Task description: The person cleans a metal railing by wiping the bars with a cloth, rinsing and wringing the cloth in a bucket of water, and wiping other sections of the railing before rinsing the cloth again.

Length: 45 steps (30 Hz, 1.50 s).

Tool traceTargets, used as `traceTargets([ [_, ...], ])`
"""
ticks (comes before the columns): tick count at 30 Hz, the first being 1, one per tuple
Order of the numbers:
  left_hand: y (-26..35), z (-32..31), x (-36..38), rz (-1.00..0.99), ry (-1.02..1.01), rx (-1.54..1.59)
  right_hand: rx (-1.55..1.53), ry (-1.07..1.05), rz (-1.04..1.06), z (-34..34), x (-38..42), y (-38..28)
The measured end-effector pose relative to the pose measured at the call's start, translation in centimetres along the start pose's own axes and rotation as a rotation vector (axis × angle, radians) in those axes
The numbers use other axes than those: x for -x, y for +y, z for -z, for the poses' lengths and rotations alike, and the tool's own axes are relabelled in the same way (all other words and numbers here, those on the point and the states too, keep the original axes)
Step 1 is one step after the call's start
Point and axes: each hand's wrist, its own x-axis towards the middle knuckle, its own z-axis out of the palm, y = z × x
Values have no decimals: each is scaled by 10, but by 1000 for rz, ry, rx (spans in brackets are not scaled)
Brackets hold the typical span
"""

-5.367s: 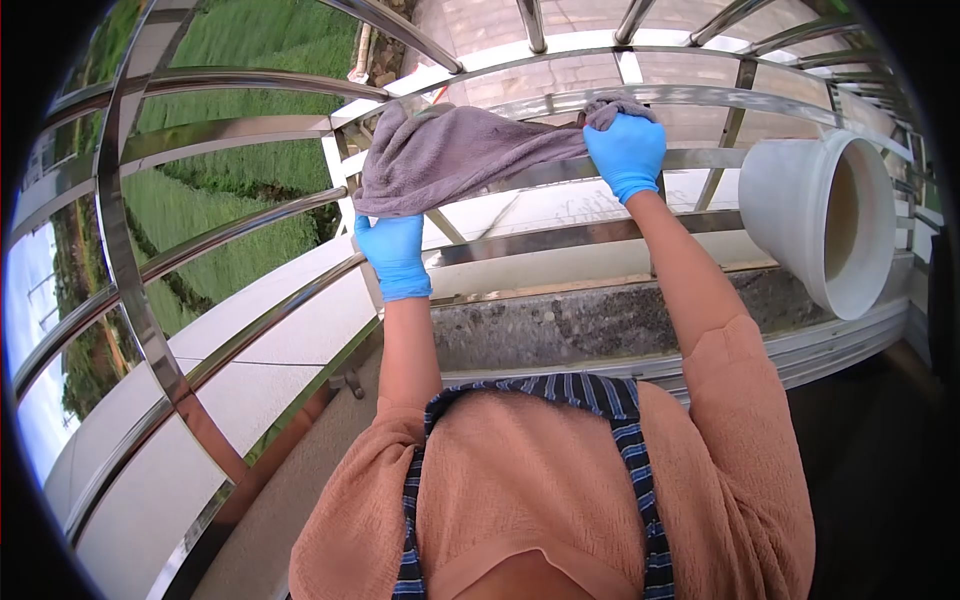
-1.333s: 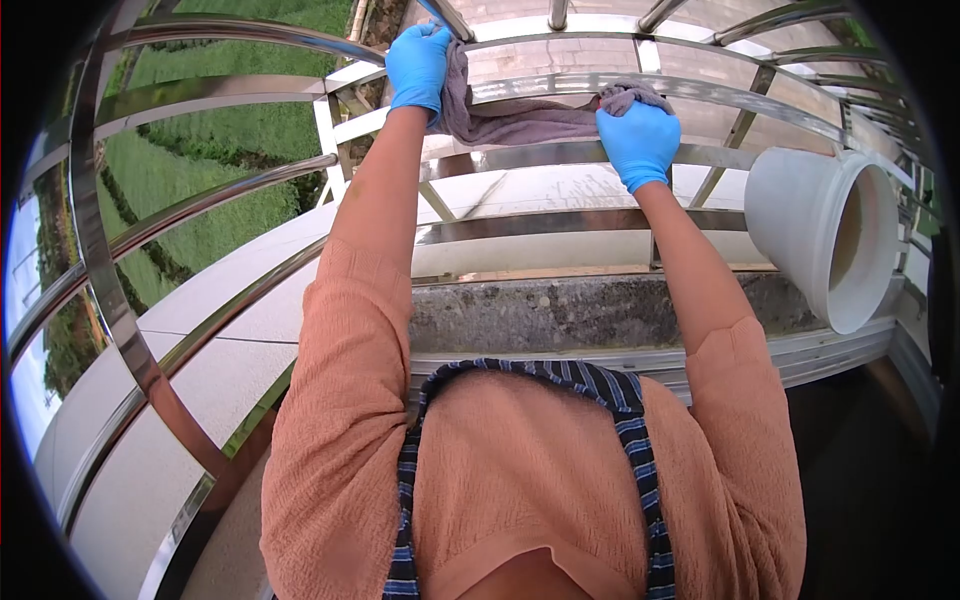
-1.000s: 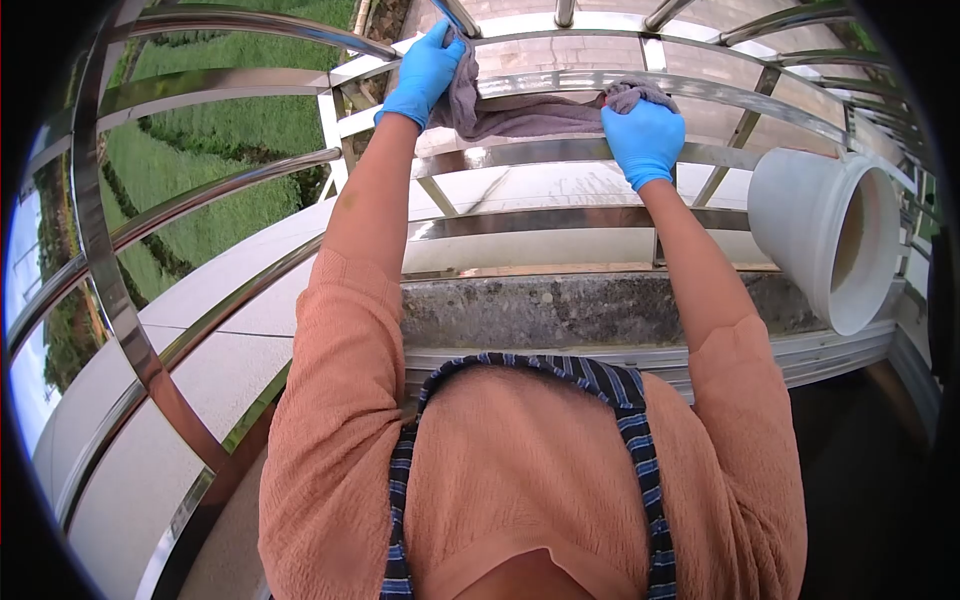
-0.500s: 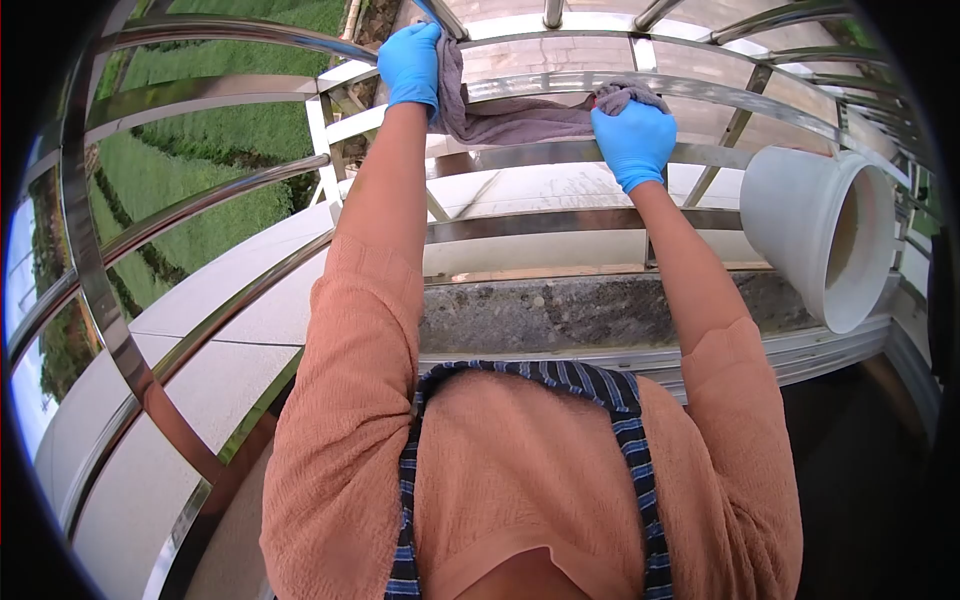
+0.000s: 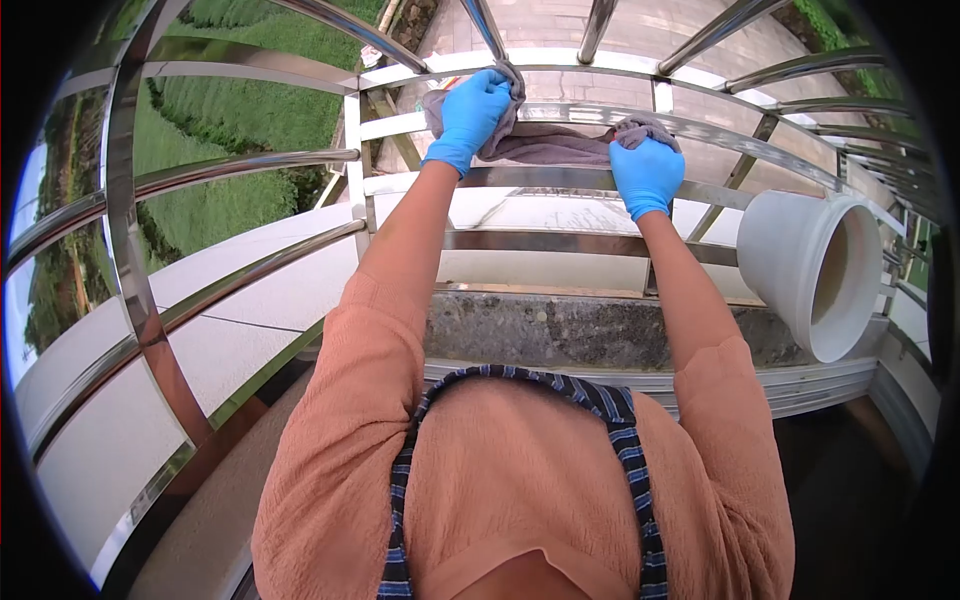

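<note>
A greyish-purple cloth stretches between my two blue-gloved hands. My left hand is closed on one end, at the foot of an upright metal bar. Part of that end wraps round the bar's base. My right hand grips the bunched other end, against the flat rails of the metal railing. Between the hands the cloth hangs slack along the rail. The fingertips of both hands are largely hidden by the gloves' backs and the cloth.
To the right, a white bucket stands tilted in view beside the railing, its inside brownish. A stained stone ledge runs below the rails, with a metal window track nearer me. Beyond the bars lie green planting and paving far below.
My left hand has moved right along the rail to the upright bar, bringing its cloth end closer to my right hand. The view has shifted slightly; the right hand keeps its hold.
</note>
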Motion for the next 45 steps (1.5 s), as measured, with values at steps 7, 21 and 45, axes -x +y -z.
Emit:
traceTargets([
  [7, 35, -1, 75, -2, -104, 554, 67, 64, 10, -8, 1, -1],
  [21, 75, -19, -10, -500, 89, -528, 70, -19, -4, -1, 1, -2],
  [45, 17, 53, 137, -80, 217, 376, 46, -106, -90, 4, 4, -1],
])
